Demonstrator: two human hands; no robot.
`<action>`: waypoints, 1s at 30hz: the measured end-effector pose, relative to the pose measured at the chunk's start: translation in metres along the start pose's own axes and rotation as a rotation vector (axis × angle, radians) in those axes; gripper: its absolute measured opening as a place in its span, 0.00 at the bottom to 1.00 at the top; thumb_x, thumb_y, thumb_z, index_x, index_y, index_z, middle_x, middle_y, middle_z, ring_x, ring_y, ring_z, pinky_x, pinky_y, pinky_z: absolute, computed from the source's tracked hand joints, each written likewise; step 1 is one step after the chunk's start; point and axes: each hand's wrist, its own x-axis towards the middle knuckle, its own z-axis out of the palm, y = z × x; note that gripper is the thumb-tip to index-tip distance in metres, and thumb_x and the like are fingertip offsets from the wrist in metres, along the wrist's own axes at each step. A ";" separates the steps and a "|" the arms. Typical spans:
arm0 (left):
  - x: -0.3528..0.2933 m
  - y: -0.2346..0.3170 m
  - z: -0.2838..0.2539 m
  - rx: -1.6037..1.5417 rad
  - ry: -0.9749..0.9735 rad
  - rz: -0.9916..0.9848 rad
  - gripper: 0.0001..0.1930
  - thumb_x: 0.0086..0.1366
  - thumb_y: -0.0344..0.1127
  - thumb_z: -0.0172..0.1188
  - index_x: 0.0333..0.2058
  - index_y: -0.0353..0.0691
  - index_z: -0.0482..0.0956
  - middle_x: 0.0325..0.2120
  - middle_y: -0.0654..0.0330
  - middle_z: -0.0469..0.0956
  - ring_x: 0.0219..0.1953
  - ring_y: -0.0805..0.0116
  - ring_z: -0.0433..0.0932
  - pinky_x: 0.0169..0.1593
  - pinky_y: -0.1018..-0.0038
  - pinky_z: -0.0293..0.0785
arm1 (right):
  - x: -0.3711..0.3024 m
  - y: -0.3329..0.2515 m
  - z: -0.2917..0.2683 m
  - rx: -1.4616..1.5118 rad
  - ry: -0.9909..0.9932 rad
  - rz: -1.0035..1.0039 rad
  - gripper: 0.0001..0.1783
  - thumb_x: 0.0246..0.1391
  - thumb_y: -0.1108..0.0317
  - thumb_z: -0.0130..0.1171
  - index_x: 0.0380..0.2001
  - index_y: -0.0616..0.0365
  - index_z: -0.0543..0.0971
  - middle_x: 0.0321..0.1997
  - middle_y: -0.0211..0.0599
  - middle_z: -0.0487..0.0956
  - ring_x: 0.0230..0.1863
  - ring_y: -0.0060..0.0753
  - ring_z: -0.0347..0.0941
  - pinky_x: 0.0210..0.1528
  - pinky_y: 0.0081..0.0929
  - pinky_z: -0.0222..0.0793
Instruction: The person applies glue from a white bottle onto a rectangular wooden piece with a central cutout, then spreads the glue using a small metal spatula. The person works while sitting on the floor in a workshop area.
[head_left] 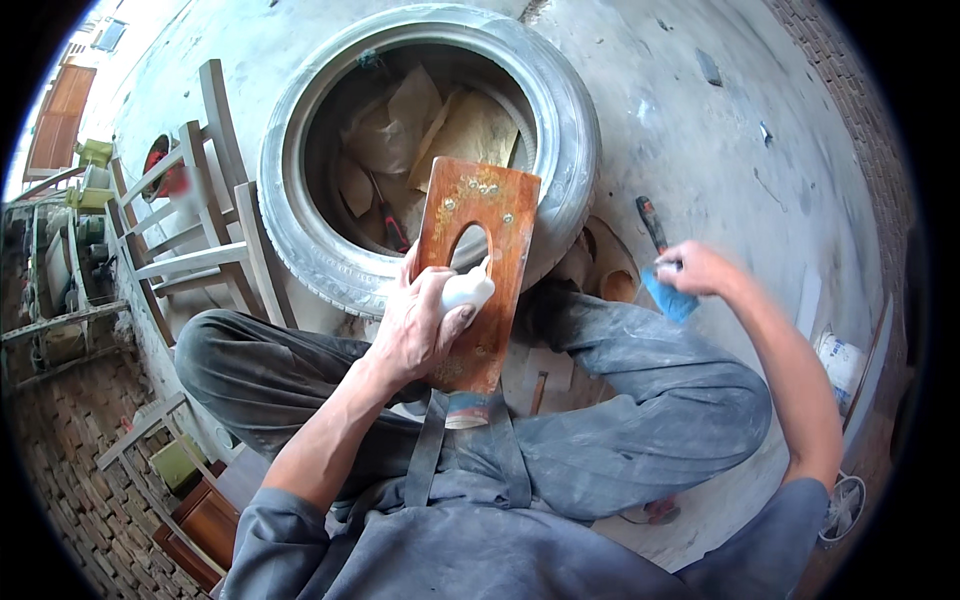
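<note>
I see a white bottle [467, 292] and yellow-mottled, reddish-brown board [507, 290] at the left hand [412, 325], a blue piece [668, 297] at the right hand [694, 270], a grey tyre [572, 120] beyond.

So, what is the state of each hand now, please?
Left hand: closed, holding a white bottle against the wooden board.
Right hand: closed, holding something blue, too blurred to identify.

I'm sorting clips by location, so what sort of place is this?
Probably a furniture workshop: wooden chair-like frames stand at left, a slotted wooden panel is held up, and the grey floor looks dusty.
</note>
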 end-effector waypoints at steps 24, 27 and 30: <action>-0.002 -0.002 0.002 0.038 -0.018 -0.078 0.24 0.76 0.41 0.54 0.61 0.28 0.66 0.62 0.27 0.66 0.65 0.27 0.66 0.68 0.43 0.62 | 0.015 -0.203 0.007 0.216 0.010 -1.073 0.20 0.60 0.64 0.69 0.52 0.62 0.83 0.46 0.50 0.85 0.43 0.46 0.83 0.49 0.38 0.79; -0.005 0.000 0.009 0.011 0.003 -0.178 0.25 0.74 0.46 0.57 0.57 0.28 0.71 0.58 0.28 0.71 0.66 0.23 0.65 0.68 0.41 0.62 | 0.026 -0.154 -0.013 0.391 0.357 -0.775 0.13 0.63 0.66 0.64 0.48 0.60 0.85 0.44 0.47 0.87 0.45 0.47 0.85 0.49 0.38 0.79; -0.026 -0.014 0.015 -0.025 0.045 -0.167 0.28 0.78 0.51 0.51 0.59 0.28 0.68 0.66 0.21 0.60 0.69 0.25 0.63 0.70 0.44 0.60 | 0.030 -0.075 0.029 0.470 0.973 -0.288 0.09 0.65 0.68 0.61 0.45 0.55 0.86 0.43 0.47 0.86 0.45 0.52 0.84 0.48 0.40 0.78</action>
